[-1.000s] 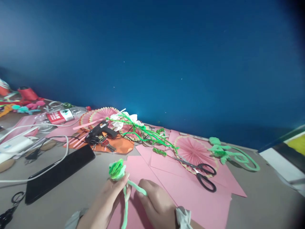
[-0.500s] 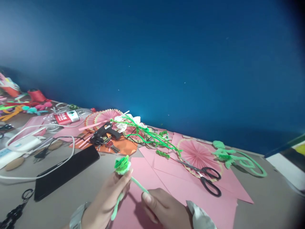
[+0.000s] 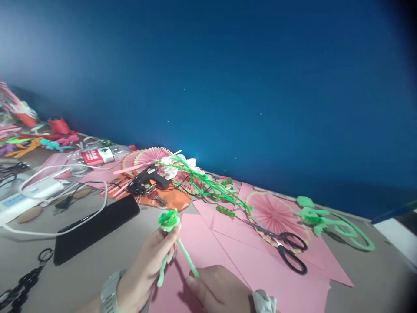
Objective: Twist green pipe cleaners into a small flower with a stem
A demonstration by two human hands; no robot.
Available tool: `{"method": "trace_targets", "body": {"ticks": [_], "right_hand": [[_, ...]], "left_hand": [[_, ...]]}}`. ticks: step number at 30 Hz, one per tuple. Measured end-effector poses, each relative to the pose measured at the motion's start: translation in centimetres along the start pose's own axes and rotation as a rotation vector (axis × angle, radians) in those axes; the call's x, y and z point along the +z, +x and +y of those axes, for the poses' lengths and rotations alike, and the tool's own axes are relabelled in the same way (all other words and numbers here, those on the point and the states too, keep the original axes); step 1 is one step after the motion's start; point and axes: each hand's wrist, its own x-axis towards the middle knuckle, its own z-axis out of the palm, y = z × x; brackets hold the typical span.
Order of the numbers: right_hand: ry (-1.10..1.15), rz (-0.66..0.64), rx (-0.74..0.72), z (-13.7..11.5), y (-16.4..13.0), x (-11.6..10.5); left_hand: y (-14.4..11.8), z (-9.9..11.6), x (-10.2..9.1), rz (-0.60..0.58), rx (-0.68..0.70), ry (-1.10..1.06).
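Observation:
A flower of fuzzy green pipe cleaner, bright green on top with a paler base, stands upright in the fingers of my left hand. Two pale green ends trail from it: one hangs below my left fingers, and the other slants down to the right. My right hand pinches the tip of that pale green pipe cleaner between thumb and fingers. Both hands are over sheets of pink paper. Black-handled scissors lie on the paper to the right of my right hand.
Left of my hands lie a black phone, a white power strip with a white cable, and a plastic bottle. A black glue gun, green pipe-cleaner stems and pink paper fans lie farther back, before a blue wall.
My right hand has moved slightly down and left, and the held pipe-cleaner end now hangs more steeply. My left hand keeps the flower. The whole scene has shifted a little to the right.

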Motion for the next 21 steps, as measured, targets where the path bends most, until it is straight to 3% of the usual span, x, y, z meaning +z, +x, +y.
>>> {"method": "trace_targets", "body": {"ticks": [2, 7, 15, 21], "right_hand": [[0.111, 0.041, 0.018, -0.3, -0.1, -0.1], [0.36, 0.327, 0.083, -0.5, -0.3, -0.5], [0.152, 0.169, 0.061, -0.7, -0.1, 0.6], [0.136, 0.185, 0.067, -0.7, 0.2, 0.9]], "left_hand": [[0.0, -0.1, -0.4, -0.031, -0.02, 0.066], [-0.9, -0.4, -0.7, -0.016, 0.132, 0.319], [-1.8, -0.8, -0.1, -0.01, 0.079, 0.35], [-1.3, -0.5, 0.2, -0.019, -0.014, 0.202]]}}
